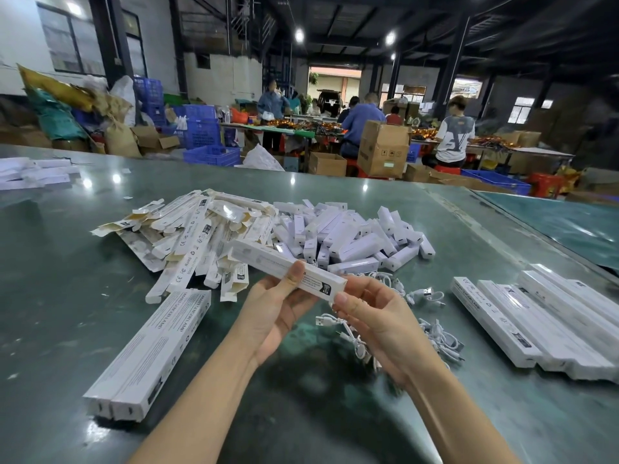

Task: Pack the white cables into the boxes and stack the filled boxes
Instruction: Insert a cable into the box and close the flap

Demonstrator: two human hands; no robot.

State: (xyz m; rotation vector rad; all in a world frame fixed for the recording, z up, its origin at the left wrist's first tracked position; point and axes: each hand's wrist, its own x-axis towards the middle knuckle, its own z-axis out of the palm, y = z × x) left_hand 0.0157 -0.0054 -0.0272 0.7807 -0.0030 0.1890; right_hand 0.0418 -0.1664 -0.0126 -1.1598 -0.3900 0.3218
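Both hands hold one long white box (288, 266) above the table's (50, 279) middle: the left hand (274, 306) pinches its middle, the right hand (375, 316) grips its near end. Loose white cables (432, 333) lie beneath the right hand. Filled boxes (536, 319) sit stacked by the right edge.

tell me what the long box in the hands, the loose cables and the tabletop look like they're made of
Long box: thin white printed card, going by its creased edges and folding end flap. Cables: white, smooth plastic-looking sheath with metal-looking plugs. Tabletop: hard, glossy green surface that mirrors the ceiling lights; material under the shine unclear.
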